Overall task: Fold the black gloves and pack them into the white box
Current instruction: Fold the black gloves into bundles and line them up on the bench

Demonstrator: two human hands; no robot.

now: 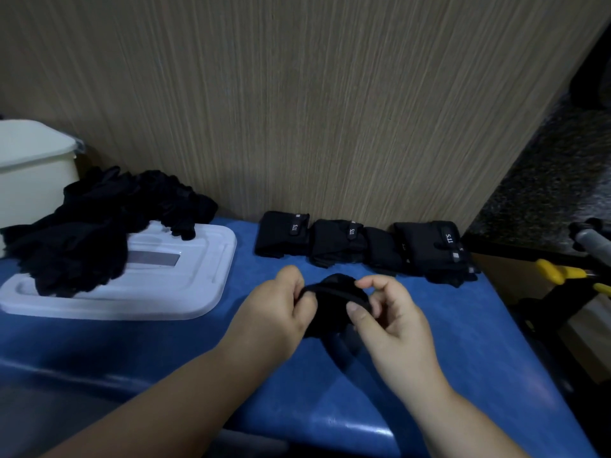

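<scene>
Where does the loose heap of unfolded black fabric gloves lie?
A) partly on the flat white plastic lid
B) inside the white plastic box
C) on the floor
A: the heap of black fabric gloves drapes over the flat white plastic lid, beside the white plastic box.

A lid (185, 276) is laid on the left part of the table (429, 342), and a pile (92, 233) of gloves is heaped on its far left half, spilling over its back edge. A box (29, 173) is set behind the lid at the far left, just beside the pile. Folded gloves (350, 242) are lined up in a row along the wall (297, 110) at the back of the table, right of the lid and apart from it. One glove (334, 292) is held in front of that row, between the left hand (274, 312) and the right hand (390, 322). A tool (558, 272) is seen beyond the table's right edge.
</scene>
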